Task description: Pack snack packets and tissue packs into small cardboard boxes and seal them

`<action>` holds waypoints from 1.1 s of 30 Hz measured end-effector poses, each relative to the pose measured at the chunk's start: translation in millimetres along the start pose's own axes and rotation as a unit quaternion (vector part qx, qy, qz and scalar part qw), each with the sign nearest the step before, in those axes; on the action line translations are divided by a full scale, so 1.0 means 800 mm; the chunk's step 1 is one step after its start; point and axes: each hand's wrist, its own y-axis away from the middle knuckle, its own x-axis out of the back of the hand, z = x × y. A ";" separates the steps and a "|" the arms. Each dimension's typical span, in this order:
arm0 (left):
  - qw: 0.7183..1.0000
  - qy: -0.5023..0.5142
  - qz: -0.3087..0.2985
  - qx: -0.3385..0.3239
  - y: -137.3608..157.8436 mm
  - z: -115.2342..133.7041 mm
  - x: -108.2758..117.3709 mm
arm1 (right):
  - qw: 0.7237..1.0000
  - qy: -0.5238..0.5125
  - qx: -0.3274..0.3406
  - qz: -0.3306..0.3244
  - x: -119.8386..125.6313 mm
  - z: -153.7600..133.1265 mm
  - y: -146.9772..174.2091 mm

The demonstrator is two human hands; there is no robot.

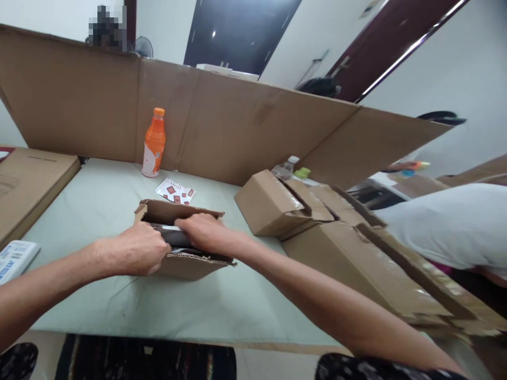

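Observation:
A small uncovered cardboard box (186, 268) stands on the table in front of me. Inside it sits a dark grey flat item (176, 238) with a whitish strip along its upper edge; its kind is not clear. My left hand (144, 249) is closed at the box's left end, its knuckles against the item. From the right, my right hand (204, 232) reaches over the opening, fingers curled down on the item's other end. Both sets of fingertips are partly hidden. Just behind the box lies a white packet with red squares (176, 191).
An orange drink bottle (154, 142) stands near the cardboard partition (237, 126). Cardboard boxes (269, 203) line the right side, beside a person's white sleeve (447, 224). At left are a flat carton (35, 184) and a white box with blue print (18, 258).

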 end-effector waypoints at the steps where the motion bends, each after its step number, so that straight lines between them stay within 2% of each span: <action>1: 1.000 0.002 0.005 0.005 -0.001 -0.001 0.000 | 1.000 -0.004 0.014 -0.025 -0.001 -0.004 -0.010; 4: 0.999 0.012 0.043 0.027 0.001 -0.004 0.001 | 0.997 -0.010 0.037 -0.064 -0.001 -0.006 -0.022; 6: 0.996 0.020 0.076 0.045 0.004 -0.004 0.002 | 0.997 -0.032 0.056 -0.042 0.002 0.001 -0.013; 7: 0.995 0.024 0.084 0.053 0.005 -0.004 0.002 | 0.996 -0.062 0.068 -0.004 0.004 0.007 -0.003; 9: 0.996 0.025 0.065 0.058 0.006 -0.004 0.002 | 0.975 -0.162 0.075 0.132 0.006 0.028 0.017; 11: 0.998 0.026 0.020 0.050 0.005 -0.004 0.003 | 0.919 -0.258 0.036 0.297 0.001 0.057 0.029; 12: 0.999 0.028 0.002 0.044 0.003 -0.004 0.003 | 0.890 -0.284 0.005 0.358 -0.004 0.074 0.028; 13: 0.999 0.032 -0.011 0.042 0.002 -0.004 0.003 | 0.873 -0.292 -0.026 0.391 -0.012 0.090 0.021; 14: 0.998 0.036 -0.019 0.043 0.000 -0.004 0.004 | 0.875 -0.281 -0.049 0.391 -0.022 0.105 0.008; 16: 0.997 0.047 -0.030 0.051 -0.002 -0.003 0.005 | 0.916 -0.227 -0.065 0.325 -0.048 0.129 -0.031; 17: 0.996 0.053 -0.036 0.056 -0.003 -0.003 0.006 | 0.938 -0.197 -0.058 0.280 -0.063 0.137 -0.054; 19: 0.994 0.068 -0.051 0.064 -0.003 -0.003 0.006 | 0.962 -0.161 -0.035 0.216 -0.092 0.145 -0.102; 22: 0.991 0.102 -0.060 0.070 -0.001 -0.003 0.003 | 0.972 -0.149 -0.016 0.183 -0.127 0.149 -0.166; 24: 0.988 0.126 -0.054 0.070 0.002 -0.002 0.000 | 0.974 -0.146 -0.020 0.172 -0.141 0.156 -0.202; 26: 0.987 0.140 -0.040 0.069 0.005 -0.001 -0.003 | 0.974 -0.146 -0.033 0.172 -0.143 0.170 -0.238; 29: 0.988 0.135 -0.015 0.076 0.009 0.001 -0.006 | 0.969 -0.151 -0.056 0.187 -0.130 0.199 -0.286; 33: 0.989 0.123 -0.003 0.076 0.008 0.001 -0.005 | 0.959 -0.166 -0.076 0.216 -0.105 0.220 -0.315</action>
